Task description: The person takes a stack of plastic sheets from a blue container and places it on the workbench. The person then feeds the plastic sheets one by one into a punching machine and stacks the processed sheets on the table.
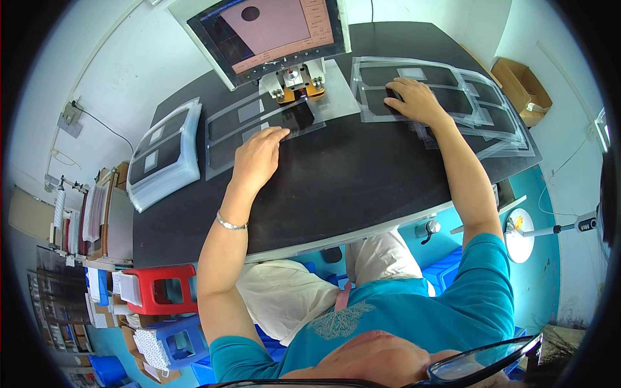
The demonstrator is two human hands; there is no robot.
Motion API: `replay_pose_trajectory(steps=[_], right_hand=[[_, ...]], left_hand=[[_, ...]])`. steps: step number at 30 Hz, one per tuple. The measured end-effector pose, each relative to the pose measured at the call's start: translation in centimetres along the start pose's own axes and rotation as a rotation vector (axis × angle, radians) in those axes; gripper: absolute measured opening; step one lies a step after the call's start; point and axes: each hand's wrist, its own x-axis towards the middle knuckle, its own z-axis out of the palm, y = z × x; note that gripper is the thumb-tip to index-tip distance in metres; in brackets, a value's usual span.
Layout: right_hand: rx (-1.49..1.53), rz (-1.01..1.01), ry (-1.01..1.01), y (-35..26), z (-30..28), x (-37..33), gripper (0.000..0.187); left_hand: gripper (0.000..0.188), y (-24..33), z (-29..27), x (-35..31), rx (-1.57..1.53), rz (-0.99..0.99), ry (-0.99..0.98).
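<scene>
My left hand [257, 158] is at the near edge of a clear plastic sheet [223, 129] with dark panels and pale rectangles. Its fingers are bent together over that edge; the thumb is mostly hidden. The sheet's right end lies under a small machine head [294, 79] with orange-yellow plates. My right hand [417, 101] rests on a pile of similar clear sheets [446, 72] at the right of the black table, thumb and fingers apart.
A thick stack of sheets [169, 152] stands on the table's left side. Above the machine is a monitor [272, 29]; a metal plate [339, 90] lies beside the machine. A cardboard box [522, 90] sits beyond the right edge. Red [147, 289] and blue stools [178, 343] are at lower left.
</scene>
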Motion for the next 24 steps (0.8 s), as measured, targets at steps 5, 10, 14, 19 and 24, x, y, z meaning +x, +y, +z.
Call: replay_pose_trajectory(steps=[5,10,14,19,24], right_hand=[[0.001,-0.014,-0.003,0.0,0.1,0.2,0.045],[0.016,-0.024,-0.007,0.1,0.0,0.2,0.046],[-0.001,-0.020,-0.002,-0.1,-0.1,0.1,0.042],[0.133,-0.039,0.095,0.1,-0.1,0.2,0.035],[0.300,-0.078,0.182,-1.0,-1.1,0.2,0.031]], left_hand=[[0.043,-2.2,2.7,2.1,0.175,-0.009,0.153],[0.054,-2.3,3.1,2.7,0.136,-0.050,0.109],[0.065,-2.8,3.3,2.7,0.063,-0.080,0.055],[0.070,-3.4,3.7,2.7,-0.003,-0.071,0.034],[0.057,-4.2,3.9,2.5,0.150,0.026,0.179]])
